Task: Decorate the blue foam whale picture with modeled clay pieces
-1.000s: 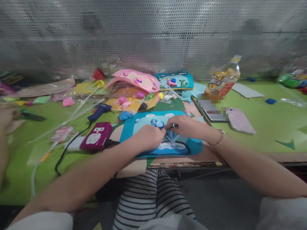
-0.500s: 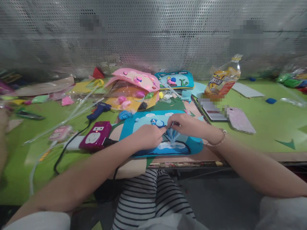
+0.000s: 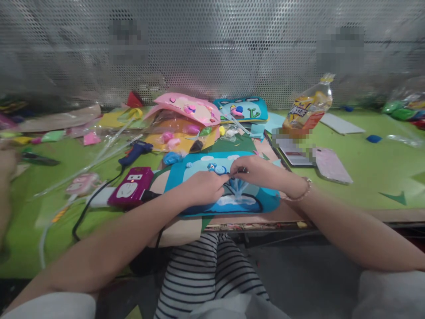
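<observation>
On the left, counting one magenta power box (image 3: 129,188) and one blue glue gun (image 3: 134,153). Then spotting one pink panel (image 3: 182,105) at the back and, nearer, the left hand (image 3: 207,187), palm down, index stretched rightward; can't tell about anything in that grip. Got one blue panel (image 3: 202,212) lying under both hands, close to the front table edge. Behind, see one teal panel (image 3: 264,106). Next, see the right hand (image 3: 251,169), wrist arched, thumb and fingertips bunched by the left index; can't make out anything gripped. Further right, count one bottle (image 3: 307,108), one pink phone (image 3: 332,166), plus moving room on the green tabletop (image 3: 365,186) around one green scrap (image 3: 396,197).
</observation>
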Available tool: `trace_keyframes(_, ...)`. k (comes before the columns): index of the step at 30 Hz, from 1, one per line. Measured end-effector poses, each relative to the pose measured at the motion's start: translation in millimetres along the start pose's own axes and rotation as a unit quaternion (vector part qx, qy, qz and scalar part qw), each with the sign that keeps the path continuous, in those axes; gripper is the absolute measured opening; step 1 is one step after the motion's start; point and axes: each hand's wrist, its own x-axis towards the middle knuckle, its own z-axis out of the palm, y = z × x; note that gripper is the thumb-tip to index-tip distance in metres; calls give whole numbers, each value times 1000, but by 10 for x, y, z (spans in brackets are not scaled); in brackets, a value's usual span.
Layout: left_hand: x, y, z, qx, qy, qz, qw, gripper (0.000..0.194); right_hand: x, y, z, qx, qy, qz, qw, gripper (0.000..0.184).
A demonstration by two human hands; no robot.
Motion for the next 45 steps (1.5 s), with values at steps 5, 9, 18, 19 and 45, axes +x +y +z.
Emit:
trace_keyframes(5,-6,-17,-9,-21,6,1,1000,47,-7,35,9,12,2,-17,1000,26)
trace_keyframes(9,1,-21,-4,-13,5,-1,1000,48,-5,44,11,10,4,-12,1000,25)
trace_keyframes(18,-1,-19,4,-31,15,8,999,50,-14,9,-9,21,-8,6,1000,20)
trace_keyframes(19,-4,-21,8,-31,16,9,999,50,-14,13,-7,23,-7,7,1000,20)
trace_keyframes(45,-10,-24,-22,5,21,37,999,45,-15,51,-11,34,-9,-8,999,21)
